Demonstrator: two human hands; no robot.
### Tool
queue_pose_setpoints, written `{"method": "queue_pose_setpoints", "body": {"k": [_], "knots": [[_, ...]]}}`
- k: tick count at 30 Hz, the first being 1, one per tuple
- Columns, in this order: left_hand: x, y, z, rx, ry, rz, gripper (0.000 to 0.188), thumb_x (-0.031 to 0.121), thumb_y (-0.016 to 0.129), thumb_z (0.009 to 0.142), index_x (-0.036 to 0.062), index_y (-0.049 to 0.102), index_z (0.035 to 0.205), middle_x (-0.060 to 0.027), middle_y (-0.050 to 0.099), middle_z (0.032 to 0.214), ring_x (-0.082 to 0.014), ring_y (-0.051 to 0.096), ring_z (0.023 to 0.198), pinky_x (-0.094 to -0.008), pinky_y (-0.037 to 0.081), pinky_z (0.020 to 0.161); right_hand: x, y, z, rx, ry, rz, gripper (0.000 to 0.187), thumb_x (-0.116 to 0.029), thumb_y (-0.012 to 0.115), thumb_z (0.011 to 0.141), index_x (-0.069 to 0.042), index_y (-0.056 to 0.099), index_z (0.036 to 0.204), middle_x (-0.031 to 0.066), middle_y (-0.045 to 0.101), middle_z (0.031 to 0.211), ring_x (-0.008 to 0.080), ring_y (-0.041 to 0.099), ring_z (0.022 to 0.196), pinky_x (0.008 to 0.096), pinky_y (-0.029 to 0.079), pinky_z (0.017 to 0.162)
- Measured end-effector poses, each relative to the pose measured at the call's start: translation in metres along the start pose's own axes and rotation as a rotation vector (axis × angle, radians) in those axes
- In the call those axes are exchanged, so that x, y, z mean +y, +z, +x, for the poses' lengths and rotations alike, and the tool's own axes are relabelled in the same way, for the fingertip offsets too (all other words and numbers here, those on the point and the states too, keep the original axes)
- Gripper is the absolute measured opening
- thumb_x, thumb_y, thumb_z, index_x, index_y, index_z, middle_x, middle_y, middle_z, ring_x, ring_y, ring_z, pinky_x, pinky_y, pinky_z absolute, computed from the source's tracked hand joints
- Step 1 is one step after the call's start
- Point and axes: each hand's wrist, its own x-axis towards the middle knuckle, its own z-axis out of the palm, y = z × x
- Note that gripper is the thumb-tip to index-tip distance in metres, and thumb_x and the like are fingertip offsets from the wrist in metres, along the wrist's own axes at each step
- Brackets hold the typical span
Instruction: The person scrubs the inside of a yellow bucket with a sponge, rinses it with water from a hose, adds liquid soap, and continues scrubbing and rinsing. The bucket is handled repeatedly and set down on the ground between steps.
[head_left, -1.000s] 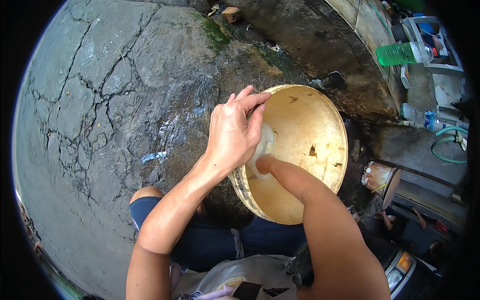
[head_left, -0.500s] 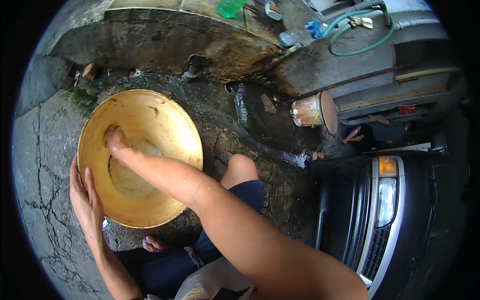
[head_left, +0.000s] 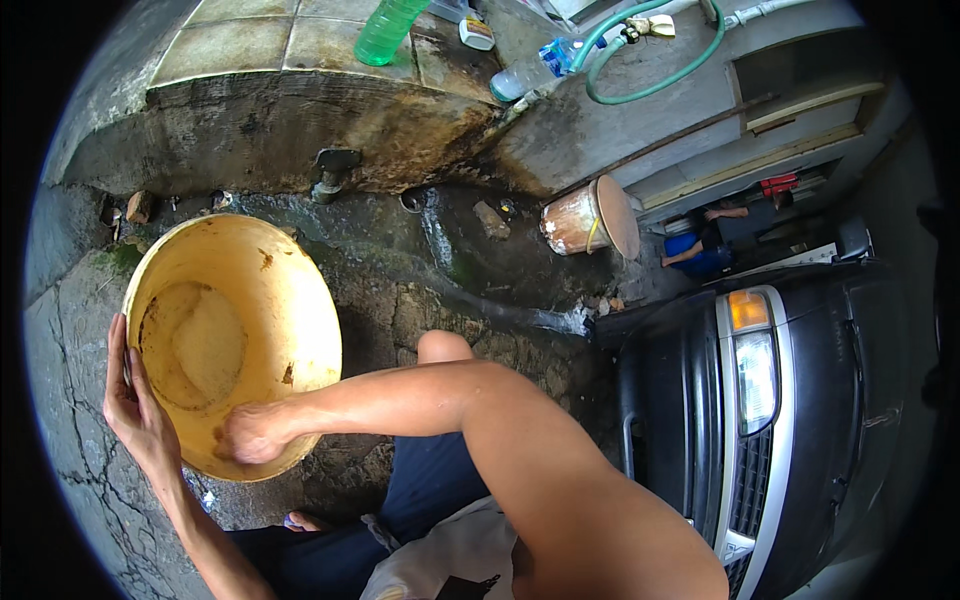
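Note:
A large round yellow tub [head_left: 285,300] with brown stains is tilted on the wet, cracked ground at the left, its opening turned up toward me. My left hand [head_left: 138,415] grips its left rim from outside, fingers stretched along the edge. Inside the tub, my right hand [head_left: 255,432] presses against the lower wall, near the rim closest to me. The right fingers look curled and slightly blurred; something brownish may be under them, but I cannot make it out. Nothing else shows in the tub.
Water runs along a drain channel [head_left: 435,235] beyond the tub. A rusty lidded bucket [head_left: 572,222] lies tipped near the wall. A tiled ledge [head_left: 235,45] holds a green bottle [head_left: 385,35]. A green hose [head_left: 660,95] loops above. A black vehicle [head_left: 680,400] stands right; another person [head_left: 725,235] sits behind.
My right hand has moved from the tub's far-left inner wall down to the near wall. The tub has tilted and turned, still held by my left hand. The whole view has shifted.

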Motion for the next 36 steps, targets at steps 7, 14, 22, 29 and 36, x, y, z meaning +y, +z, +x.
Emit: {"method": "queue_pose_setpoints", "body": {"k": [7, 14, 22, 29, 36], "knots": [[0.051, 0.060, -0.027, -0.195, 0.220, 0.259, 0.040, -0.001, 0.054, 0.101, 0.0036, 0.063, 0.139, -0.0205, 0.059, 0.147, -0.0387, 0.051, 0.141, -0.0470, 0.037, 0.120, 0.055, 0.008, -0.049, -0.477, 0.619, -0.295, 0.045, -0.040, 0.056, 0.101, -0.004, 0.074, 0.122, 0.0127, 0.073, 0.122, 0.0313, 0.059, 0.126, 0.0433, 0.045, 0.104], [0.061, 0.054, -0.015, -0.231, 0.199, 0.222, 0.037, -0.005, 0.056, 0.097, 0.0005, 0.068, 0.131, -0.0227, 0.062, 0.142, -0.0387, 0.055, 0.138, -0.0456, 0.042, 0.115, 0.048, 0.038, -0.018, 0.007, 0.192, 0.661, 0.029, -0.018, 0.061, 0.095, 0.005, 0.063, 0.113, 0.0261, 0.067, 0.111, 0.0366, 0.064, 0.109, 0.0451, 0.048, 0.100], [0.035, 0.042, -0.017, -0.122, 0.333, 0.169, 0.034, -0.003, 0.065, 0.093, -0.0008, 0.068, 0.126, -0.0266, 0.066, 0.133, -0.0430, 0.062, 0.127, -0.0453, 0.049, 0.108, 0.052, -0.030, -0.135, -0.130, 0.598, -1.028, 0.020, -0.018, 0.067, 0.087, -0.007, 0.067, 0.104, 0.0046, 0.063, 0.083, 0.0203, 0.063, 0.087, 0.0372, 0.049, 0.076], [0.034, 0.039, -0.013, -0.089, 0.276, 0.126, 0.032, -0.001, 0.065, 0.091, -0.0001, 0.069, 0.122, -0.0251, 0.067, 0.131, -0.0431, 0.064, 0.123, -0.0460, 0.050, 0.107, -0.009, 0.049, -0.013, 0.217, 0.713, 0.322, 0.040, -0.025, 0.052, 0.104, 0.005, 0.055, 0.130, 0.0297, 0.070, 0.108, 0.0419, 0.069, 0.100, 0.0527, 0.053, 0.087], [0.037, 0.029, -0.016, -0.146, 0.212, 0.070, 0.031, -0.002, 0.063, 0.096, 0.0008, 0.070, 0.126, -0.0238, 0.065, 0.137, -0.0361, 0.062, 0.130, -0.0409, 0.050, 0.108, 0.009, -0.028, -0.115, -0.206, 0.386, -0.573, 0.016, -0.017, 0.061, 0.095, -0.003, 0.065, 0.102, 0.0167, 0.074, 0.091, 0.0271, 0.071, 0.101, 0.0378, 0.051, 0.086]]}}
